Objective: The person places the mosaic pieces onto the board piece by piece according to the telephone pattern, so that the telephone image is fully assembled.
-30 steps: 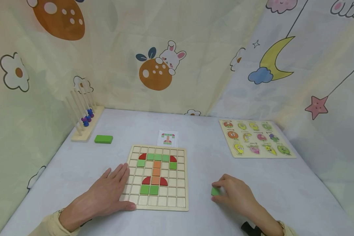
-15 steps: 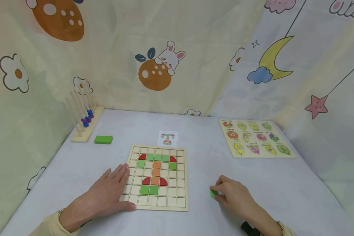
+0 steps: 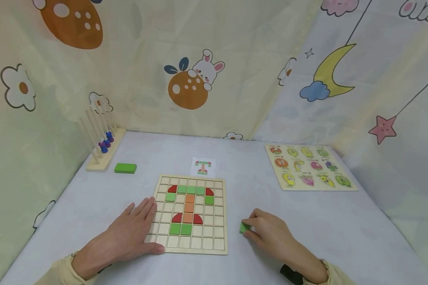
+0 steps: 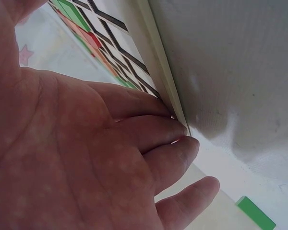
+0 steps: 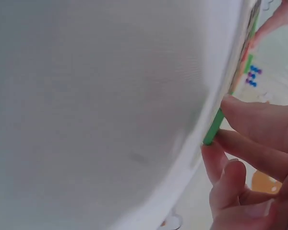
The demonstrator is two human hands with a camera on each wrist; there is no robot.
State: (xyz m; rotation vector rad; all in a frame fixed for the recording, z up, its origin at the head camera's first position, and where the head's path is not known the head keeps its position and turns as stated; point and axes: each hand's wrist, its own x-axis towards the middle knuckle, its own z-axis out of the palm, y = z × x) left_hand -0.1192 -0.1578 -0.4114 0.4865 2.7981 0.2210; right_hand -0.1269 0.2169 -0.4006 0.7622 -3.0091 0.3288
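Note:
A wooden grid board lies mid-table, with green squares, orange squares and red quarter-round pieces in its cells, forming a T-like figure. My left hand rests flat at the board's left edge; its fingers are straight and the thumb touches the lower left corner. In the left wrist view the fingertips meet the board's side. To the right of the board, my right hand pinches a small green square piece between thumb and fingers, just above or on the table; the right wrist view shows its thin edge.
A small pattern card lies behind the board. Back left are a green rectangular block and a peg stand with blue and purple beads. A fruit puzzle board lies at the back right. Printed cloth surrounds the table.
My right hand has moved left toward the board, carrying the green square piece. The left hand and the board have stayed in place.

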